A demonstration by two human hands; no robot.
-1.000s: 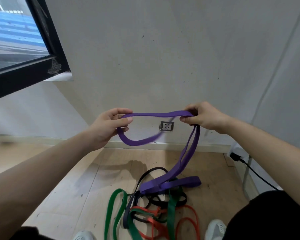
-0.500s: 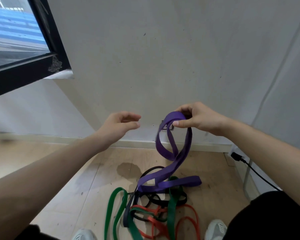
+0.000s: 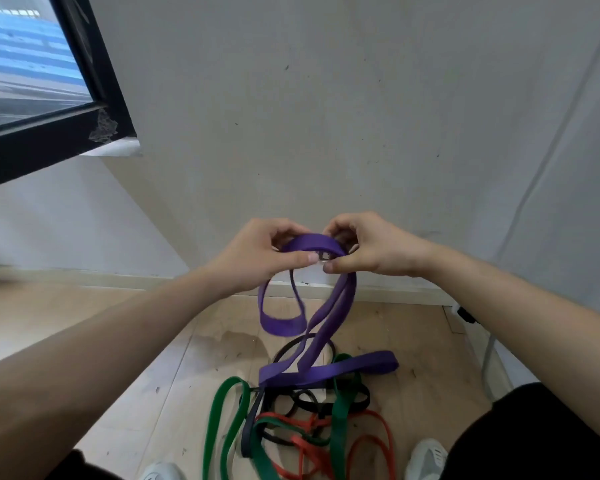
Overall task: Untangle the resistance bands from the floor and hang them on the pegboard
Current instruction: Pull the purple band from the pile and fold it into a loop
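Observation:
A purple resistance band [image 3: 329, 313] hangs from both my hands in front of the wall. My left hand [image 3: 257, 254] pinches its top loop from the left, and my right hand [image 3: 368, 247] pinches the same loop from the right, the thumbs almost touching. One short loop dangles below my left hand; two strands run down to the floor. There the purple band's lower end lies on a tangle of green bands [image 3: 229, 424], black bands [image 3: 309, 400] and red bands [image 3: 368, 445]. No pegboard is in view.
A grey wall stands close ahead, with a baseboard [image 3: 118, 282] along the wooden floor [image 3: 153, 358]. A dark-framed window [image 3: 49, 126] is at the upper left. A black plug and cable [image 3: 465, 315] sit at the right wall. My white shoes [image 3: 426, 459] flank the pile.
My left hand, which had let go of the purple band, has come back to the right and taken hold of its top loop beside my right hand. The dangling loop has swung left.

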